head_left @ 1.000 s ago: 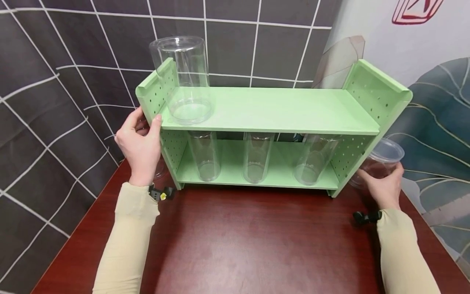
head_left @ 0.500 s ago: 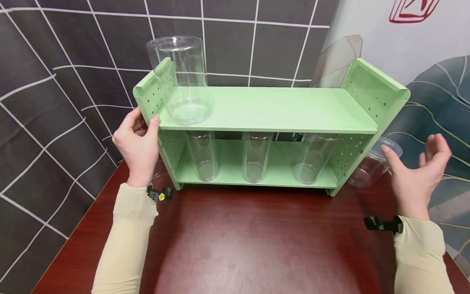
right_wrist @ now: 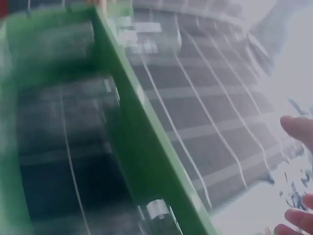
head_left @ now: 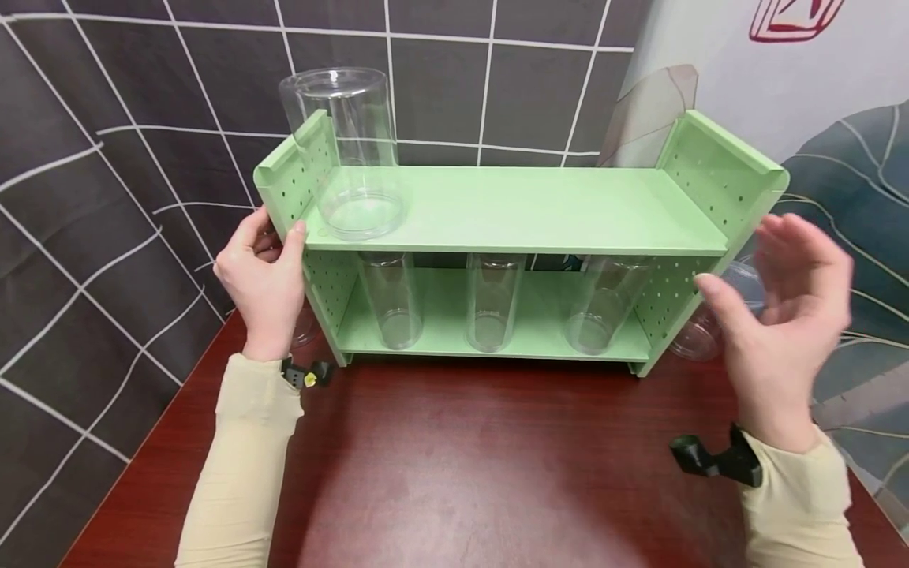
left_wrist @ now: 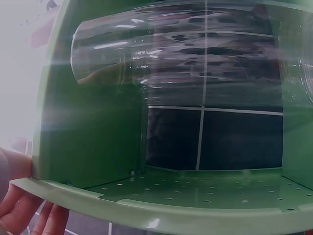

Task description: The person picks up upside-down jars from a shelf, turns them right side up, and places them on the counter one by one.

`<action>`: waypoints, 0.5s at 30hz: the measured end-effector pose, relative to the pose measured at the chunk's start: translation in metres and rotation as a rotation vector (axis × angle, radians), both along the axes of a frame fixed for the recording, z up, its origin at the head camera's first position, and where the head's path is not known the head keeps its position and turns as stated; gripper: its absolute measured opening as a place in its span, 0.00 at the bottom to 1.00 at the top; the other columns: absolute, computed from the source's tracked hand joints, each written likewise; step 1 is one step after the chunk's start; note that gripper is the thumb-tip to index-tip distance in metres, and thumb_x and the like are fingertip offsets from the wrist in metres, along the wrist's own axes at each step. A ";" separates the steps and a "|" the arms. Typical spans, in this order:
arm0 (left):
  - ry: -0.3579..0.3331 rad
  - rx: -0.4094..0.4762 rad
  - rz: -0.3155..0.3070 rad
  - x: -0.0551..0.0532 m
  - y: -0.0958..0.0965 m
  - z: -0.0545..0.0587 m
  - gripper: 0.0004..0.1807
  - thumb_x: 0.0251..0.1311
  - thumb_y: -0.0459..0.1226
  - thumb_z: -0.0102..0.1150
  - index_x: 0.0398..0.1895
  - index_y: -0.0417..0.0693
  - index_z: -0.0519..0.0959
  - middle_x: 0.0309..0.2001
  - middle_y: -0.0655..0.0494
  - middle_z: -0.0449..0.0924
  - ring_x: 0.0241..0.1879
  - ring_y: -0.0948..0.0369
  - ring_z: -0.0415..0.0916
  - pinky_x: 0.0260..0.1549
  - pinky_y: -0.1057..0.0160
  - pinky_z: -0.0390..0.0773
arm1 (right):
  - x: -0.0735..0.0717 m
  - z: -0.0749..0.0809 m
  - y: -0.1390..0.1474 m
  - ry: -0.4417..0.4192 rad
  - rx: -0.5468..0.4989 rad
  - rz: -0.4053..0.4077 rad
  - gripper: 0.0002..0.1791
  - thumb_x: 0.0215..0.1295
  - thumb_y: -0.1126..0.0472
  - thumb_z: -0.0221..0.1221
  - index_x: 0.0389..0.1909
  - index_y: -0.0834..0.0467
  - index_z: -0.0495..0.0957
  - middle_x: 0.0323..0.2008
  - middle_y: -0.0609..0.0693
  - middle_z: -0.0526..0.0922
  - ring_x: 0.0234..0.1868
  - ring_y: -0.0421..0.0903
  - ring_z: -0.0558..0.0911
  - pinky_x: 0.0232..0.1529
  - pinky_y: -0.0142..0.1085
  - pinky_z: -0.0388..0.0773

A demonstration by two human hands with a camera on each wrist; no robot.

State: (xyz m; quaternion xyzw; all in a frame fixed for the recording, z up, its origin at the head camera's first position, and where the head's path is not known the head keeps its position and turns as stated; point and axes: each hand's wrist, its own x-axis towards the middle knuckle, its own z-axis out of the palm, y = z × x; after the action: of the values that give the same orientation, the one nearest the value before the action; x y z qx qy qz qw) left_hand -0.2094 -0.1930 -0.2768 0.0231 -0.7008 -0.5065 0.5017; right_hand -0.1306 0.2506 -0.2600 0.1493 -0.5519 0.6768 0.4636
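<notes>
A light green two-tier shelf (head_left: 525, 209) with perforated side panels stands on the dark red table. My left hand (head_left: 261, 296) grips its left panel, thumb on the front edge and fingers (left_wrist: 56, 218) behind. Beside the right panel, my right hand (head_left: 791, 331) hangs in the air, fingers spread and holding nothing. Partly hidden behind it is a clear plastic jar (head_left: 694, 338). One large clear jar (head_left: 362, 209) stands on the upper board at the left. Three slimmer clear jars, left (head_left: 394, 304), middle (head_left: 491, 304) and right (head_left: 600, 312), stand on the lower board.
Another clear jar (head_left: 304, 327) shows in part behind my left wrist. Dark tile-patterned wall covering (head_left: 440, 87) rises close behind and left of the shelf. A patterned sheet (head_left: 845, 181) hangs at the right. The table (head_left: 483, 457) extends in front.
My right hand has let go of the jar at the right, drawn back, then come up and left beside the right panel. My left hand keeps its hold on the shelf.
</notes>
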 end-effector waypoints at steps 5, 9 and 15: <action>-0.001 -0.004 0.004 0.000 -0.001 0.000 0.16 0.59 0.34 0.73 0.51 0.44 0.88 0.41 0.52 0.88 0.31 0.71 0.80 0.36 0.73 0.81 | 0.004 0.006 -0.047 -0.057 0.213 0.065 0.37 0.45 0.79 0.74 0.61 0.69 0.75 0.60 0.65 0.76 0.64 0.57 0.73 0.70 0.44 0.65; -0.022 0.005 0.013 0.000 -0.001 0.000 0.16 0.59 0.34 0.72 0.52 0.45 0.88 0.42 0.50 0.88 0.31 0.71 0.80 0.36 0.75 0.80 | 0.006 0.012 -0.085 -0.128 0.424 0.069 0.40 0.45 0.79 0.74 0.64 0.70 0.74 0.62 0.63 0.76 0.64 0.54 0.73 0.69 0.44 0.66; -0.034 0.006 0.020 -0.001 -0.001 -0.001 0.17 0.59 0.33 0.72 0.52 0.45 0.87 0.43 0.49 0.88 0.31 0.71 0.80 0.37 0.75 0.80 | -0.004 0.019 -0.127 -0.121 0.673 0.128 0.46 0.44 0.74 0.78 0.67 0.69 0.70 0.65 0.58 0.75 0.67 0.51 0.72 0.69 0.44 0.66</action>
State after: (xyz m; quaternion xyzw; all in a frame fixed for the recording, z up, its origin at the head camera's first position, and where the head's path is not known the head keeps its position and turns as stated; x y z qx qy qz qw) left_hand -0.2108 -0.1940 -0.2783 0.0405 -0.7075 -0.5031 0.4946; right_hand -0.1344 0.1235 -0.2410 0.2877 -0.7601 0.4925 0.3113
